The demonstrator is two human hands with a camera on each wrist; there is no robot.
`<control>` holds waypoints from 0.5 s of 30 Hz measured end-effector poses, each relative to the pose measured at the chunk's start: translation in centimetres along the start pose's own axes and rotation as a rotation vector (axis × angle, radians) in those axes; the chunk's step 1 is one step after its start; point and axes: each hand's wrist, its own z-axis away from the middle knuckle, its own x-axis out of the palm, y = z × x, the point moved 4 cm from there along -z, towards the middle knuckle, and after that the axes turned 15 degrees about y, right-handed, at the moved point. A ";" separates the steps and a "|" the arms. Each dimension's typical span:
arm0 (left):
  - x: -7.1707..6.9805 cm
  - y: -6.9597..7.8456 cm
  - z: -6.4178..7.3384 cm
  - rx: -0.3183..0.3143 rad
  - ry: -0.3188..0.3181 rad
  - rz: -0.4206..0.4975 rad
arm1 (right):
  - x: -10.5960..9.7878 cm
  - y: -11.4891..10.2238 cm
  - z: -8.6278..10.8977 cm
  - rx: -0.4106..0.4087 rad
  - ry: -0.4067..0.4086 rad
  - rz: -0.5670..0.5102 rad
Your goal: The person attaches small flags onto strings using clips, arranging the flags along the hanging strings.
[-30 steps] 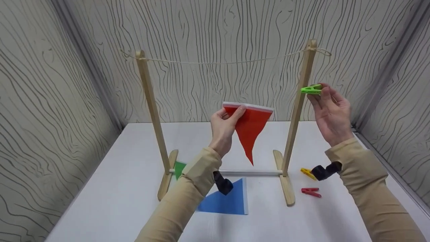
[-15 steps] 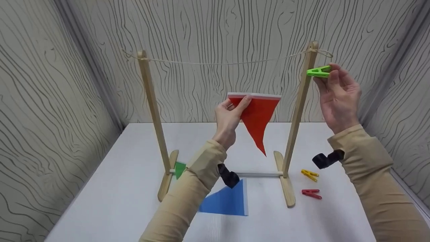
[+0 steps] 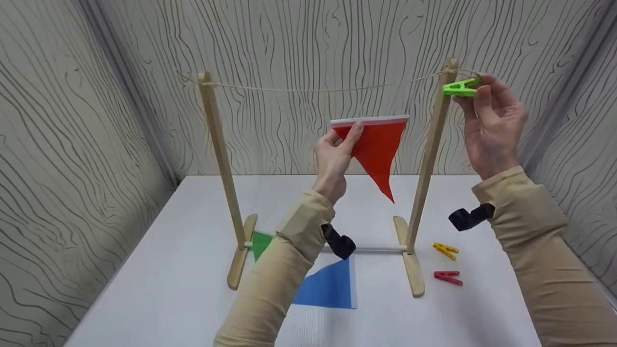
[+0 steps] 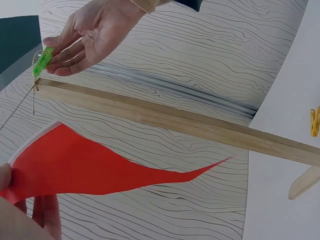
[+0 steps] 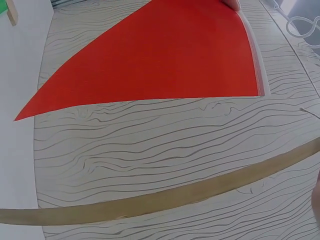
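The string (image 3: 308, 90) is bare so far: left hand (image 3: 333, 156) pinches the red pennant (image 3: 382, 147), right hand (image 3: 496, 123) the green clip (image 3: 459, 88). Blue pennant (image 3: 330, 286) lies unhung.

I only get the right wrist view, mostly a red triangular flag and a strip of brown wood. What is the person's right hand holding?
Observer: The head view shows the right hand pinching a lime-green plastic clothespin.
Visitor: Oh! And is the red flag hung up?
Observer: No, in the head view there is a visible gap between its white top edge and the pale, thin string above.
Visitor: Are there any spare clothespins about?
Observer: Yes, a yellow plastic clothespin and a red plastic clothespin lie on the white table.
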 end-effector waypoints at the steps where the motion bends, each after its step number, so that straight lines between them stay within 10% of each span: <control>1: 0.1 0.0 0.0 0.001 -0.006 0.006 | 0.2 -0.1 -0.1 -0.012 -0.002 0.004; 15: 1.6 0.9 0.2 0.018 -0.034 0.032 | 2.8 -1.1 -1.4 -0.169 -0.054 0.149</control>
